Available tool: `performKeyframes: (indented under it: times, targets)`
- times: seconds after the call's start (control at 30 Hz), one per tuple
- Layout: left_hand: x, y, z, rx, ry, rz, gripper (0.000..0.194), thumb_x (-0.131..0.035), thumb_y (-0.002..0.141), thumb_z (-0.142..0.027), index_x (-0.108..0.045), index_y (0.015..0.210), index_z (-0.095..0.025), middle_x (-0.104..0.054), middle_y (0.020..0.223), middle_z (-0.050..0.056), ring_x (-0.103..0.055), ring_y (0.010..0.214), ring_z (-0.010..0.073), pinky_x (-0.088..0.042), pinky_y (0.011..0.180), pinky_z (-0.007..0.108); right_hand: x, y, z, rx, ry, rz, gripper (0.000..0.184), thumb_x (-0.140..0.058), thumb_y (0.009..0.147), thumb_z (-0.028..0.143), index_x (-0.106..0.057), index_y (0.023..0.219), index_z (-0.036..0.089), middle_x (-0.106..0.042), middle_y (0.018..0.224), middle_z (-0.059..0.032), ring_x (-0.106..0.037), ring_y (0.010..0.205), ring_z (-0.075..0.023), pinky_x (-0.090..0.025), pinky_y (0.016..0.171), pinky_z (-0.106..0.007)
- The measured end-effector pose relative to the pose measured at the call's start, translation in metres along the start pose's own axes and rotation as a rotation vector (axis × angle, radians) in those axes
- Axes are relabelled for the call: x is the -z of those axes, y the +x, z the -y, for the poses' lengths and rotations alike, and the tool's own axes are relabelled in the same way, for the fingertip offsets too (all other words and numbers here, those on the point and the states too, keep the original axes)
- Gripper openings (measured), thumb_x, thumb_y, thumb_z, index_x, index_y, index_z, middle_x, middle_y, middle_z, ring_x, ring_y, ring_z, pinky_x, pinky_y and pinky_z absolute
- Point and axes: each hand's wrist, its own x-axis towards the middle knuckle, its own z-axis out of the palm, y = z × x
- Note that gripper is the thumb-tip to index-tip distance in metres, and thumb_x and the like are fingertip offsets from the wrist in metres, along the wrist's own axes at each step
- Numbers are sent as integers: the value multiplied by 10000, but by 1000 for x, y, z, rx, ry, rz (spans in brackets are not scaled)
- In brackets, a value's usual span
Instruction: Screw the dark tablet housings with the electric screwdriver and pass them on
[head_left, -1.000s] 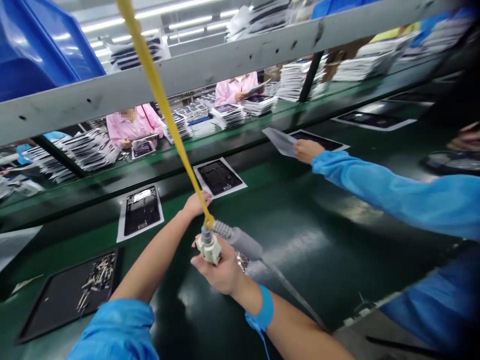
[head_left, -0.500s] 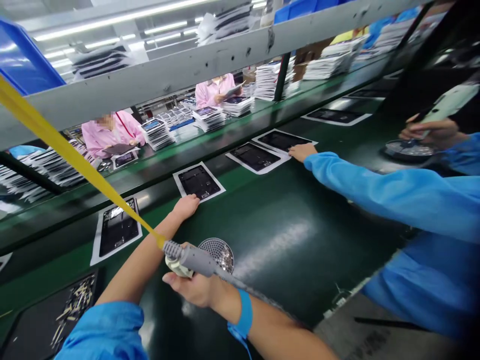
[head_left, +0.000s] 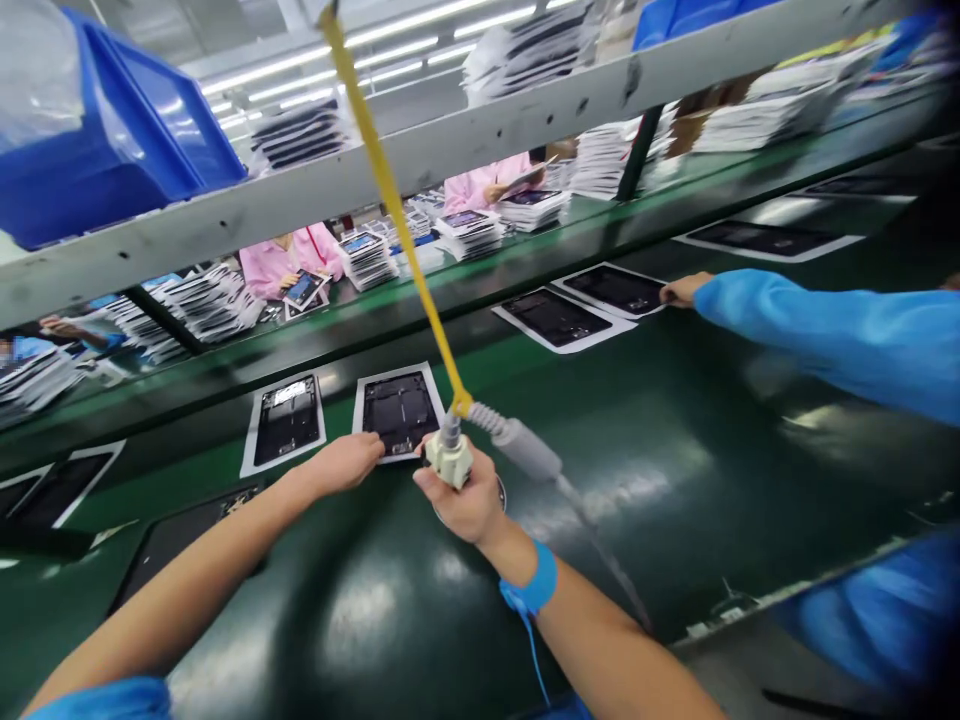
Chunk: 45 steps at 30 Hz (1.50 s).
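My left hand has its fingers closed at the near left corner of a black tablet housing, which lies on a white sheet. In my right hand is an electric screwdriver, its cream end pointing up and its tip hidden from view. A yellow strap runs up from it, and a grey cable plug hangs off to its right. The screwdriver is over the near right corner of the housing; contact cannot be made out. Behind my right wrist, a round dish is mostly hidden.
More housings on sheets lie along the green bench, one to the left and two to the right. A black tray is at left. A co-worker's blue sleeve reaches in from the right. A shelf rail crosses above.
My view has swung left. The screwdriver has moved from near my chest to the housing and now stands more upright. The housing has shifted closer to its left neighbour, my left hand still at its corner.
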Motion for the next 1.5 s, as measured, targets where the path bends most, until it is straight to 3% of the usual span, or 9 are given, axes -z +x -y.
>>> performKeyframes:
  times: [0.13, 0.3, 0.47, 0.73, 0.9, 1.07, 1.17, 1.3, 1.5]
  targets:
    - [-16, -98, -52, -54, 2, 138, 165, -473, 981, -137, -601, 891, -187, -664, 919, 69, -632, 808, 196, -508, 744, 298, 7, 3, -4, 14, 34, 5, 219, -746, 852, 416, -698, 943, 223, -752, 850, -40, -713, 733, -200, -607, 740, -341]
    - [-51, -164, -135, -84, -115, 126, 106, -572, 945, -141, -572, 862, -207, -686, 911, 55, -641, 799, 208, -496, 720, 326, 7, 3, -14, -28, 20, -5, 266, -736, 859, 435, -688, 963, 195, -748, 876, -57, -694, 682, -178, -597, 679, -328]
    - [-84, -188, -182, -155, -185, 106, 142, -691, 910, -227, -559, 860, -212, -696, 910, 54, -656, 784, 223, -507, 699, 352, 2, 3, -20, -57, 55, -27, 305, -752, 838, 451, -669, 957, 183, -738, 827, -43, -619, 521, -127, -566, 564, -294]
    - [-98, -192, -194, -132, -267, 89, 116, -675, 912, -275, -586, 879, -208, -696, 900, 56, -662, 788, 218, -538, 700, 343, 2, 0, -22, -110, 77, -60, 359, -801, 793, 463, -677, 972, 178, -738, 805, -40, -622, 488, -127, -533, 492, -266]
    - [-89, -202, -163, -4, -391, -24, 218, -647, 955, -433, -662, 989, -219, -708, 909, 48, -667, 790, 193, -523, 685, 297, 3, -2, -22, -98, 42, -67, 351, -808, 805, 472, -688, 954, 178, -729, 749, -33, -630, 486, -142, -533, 495, -279]
    - [-70, -240, -69, 649, -279, -217, 241, -501, 1004, -307, -716, 956, -209, -724, 930, 72, -679, 861, 201, -522, 797, 296, 5, -1, -19, -63, -11, -39, 371, -777, 832, 539, -671, 942, 201, -702, 673, -17, -649, 514, -180, -560, 528, -325]
    - [-60, -264, -10, 901, -265, -226, 250, -504, 956, -292, -739, 925, -213, -750, 970, 84, -690, 933, 236, -522, 872, 325, 4, 0, -18, -64, -9, -31, 398, -774, 824, 561, -665, 961, 204, -712, 688, -20, -652, 507, -182, -574, 533, -336]
    - [-57, -276, 32, 989, -393, -129, 196, -578, 857, -317, -753, 863, -227, -778, 935, 66, -695, 910, 251, -511, 847, 316, 4, -1, -20, -72, 1, -30, 405, -778, 820, 560, -665, 980, 206, -718, 698, -20, -655, 510, -181, -580, 542, -339]
    - [-62, -264, 47, 995, -466, -16, 70, -696, 756, -309, -717, 723, -250, -722, 718, 0, -673, 732, 212, -457, 726, 271, 5, -4, -24, -92, 2, -15, 388, -790, 824, 530, -688, 986, 193, -730, 717, -33, -666, 533, -180, -579, 553, -322]
